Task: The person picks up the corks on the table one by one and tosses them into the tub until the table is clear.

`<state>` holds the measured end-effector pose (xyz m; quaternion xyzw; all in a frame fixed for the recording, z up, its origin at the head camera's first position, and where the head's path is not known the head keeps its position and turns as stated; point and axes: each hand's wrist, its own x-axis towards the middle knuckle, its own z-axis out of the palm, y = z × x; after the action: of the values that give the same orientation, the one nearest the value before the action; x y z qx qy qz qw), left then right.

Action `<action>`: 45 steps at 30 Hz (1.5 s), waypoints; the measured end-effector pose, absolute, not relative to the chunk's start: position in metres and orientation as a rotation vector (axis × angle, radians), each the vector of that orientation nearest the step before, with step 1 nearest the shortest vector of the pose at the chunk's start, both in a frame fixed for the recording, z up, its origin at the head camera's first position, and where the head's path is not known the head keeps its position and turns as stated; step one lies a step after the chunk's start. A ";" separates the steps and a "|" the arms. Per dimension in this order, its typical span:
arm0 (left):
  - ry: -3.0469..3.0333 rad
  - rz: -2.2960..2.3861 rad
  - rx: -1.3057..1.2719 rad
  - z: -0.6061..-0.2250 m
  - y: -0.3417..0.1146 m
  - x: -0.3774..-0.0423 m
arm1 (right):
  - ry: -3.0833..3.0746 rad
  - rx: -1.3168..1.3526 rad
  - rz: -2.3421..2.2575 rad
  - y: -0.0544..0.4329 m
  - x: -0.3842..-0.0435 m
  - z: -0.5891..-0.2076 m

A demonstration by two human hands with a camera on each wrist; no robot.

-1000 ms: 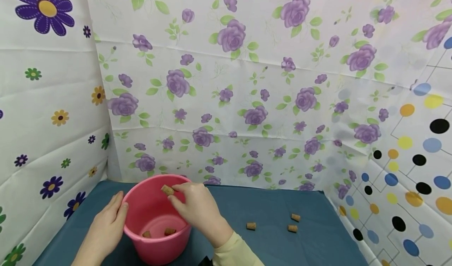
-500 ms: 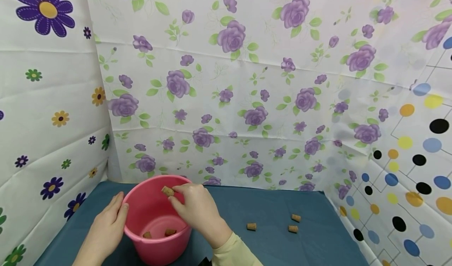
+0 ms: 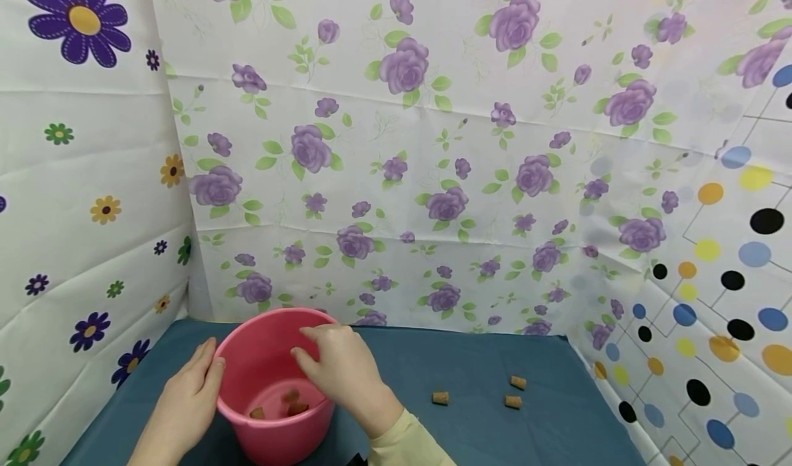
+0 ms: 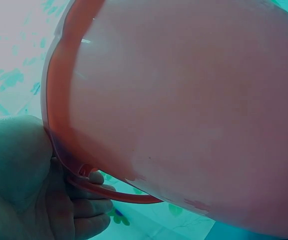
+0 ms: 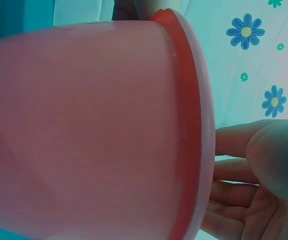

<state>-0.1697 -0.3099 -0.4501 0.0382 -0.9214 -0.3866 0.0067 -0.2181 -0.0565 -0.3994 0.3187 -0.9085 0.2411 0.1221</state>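
Note:
A pink bucket (image 3: pixel 278 445) stands tilted slightly toward me on the dark blue cloth, its mouth facing up. My left hand (image 3: pixel 185 397) holds its left rim, thumb at the edge; in the left wrist view the fingers lie beside the thin handle (image 4: pixel 119 196). Over the right part of the mouth, my right hand (image 3: pixel 343 366) has thumb and forefinger apart with nothing between them. Inside the bucket are three corks: one at the left (image 3: pixel 256 413), a darker one (image 3: pixel 298 409), and a blurred one (image 3: pixel 291 396) just behind it.
Three more corks lie on the cloth (image 3: pixel 470 431) to the right: a near-left cork (image 3: pixel 441 398), a front-right cork (image 3: pixel 513 402) and a back-right cork (image 3: pixel 518 382). Patterned sheets, including a purple-rose sheet (image 3: pixel 396 177), hang at the back and on both sides.
My right hand has let go of the cork it pinched, and its thumb and forefinger have parted. That cork now shows low inside the bucket. My left hand stays on the rim.

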 end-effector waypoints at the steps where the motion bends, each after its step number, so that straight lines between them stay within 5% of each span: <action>1: -2.884 -1.213 0.123 -0.450 -0.310 -0.170 | -2.650 0.934 0.694 -0.056 -0.218 -0.400; 45: -2.885 -1.207 0.146 -0.449 -0.308 -0.169 | -2.465 0.933 0.988 -0.025 -0.205 -0.402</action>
<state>-0.1688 -0.3078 -0.4495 0.0466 -0.9215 -0.3856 0.0055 -0.2052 -0.0253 -0.4021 0.3270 -0.8641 0.3463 0.1625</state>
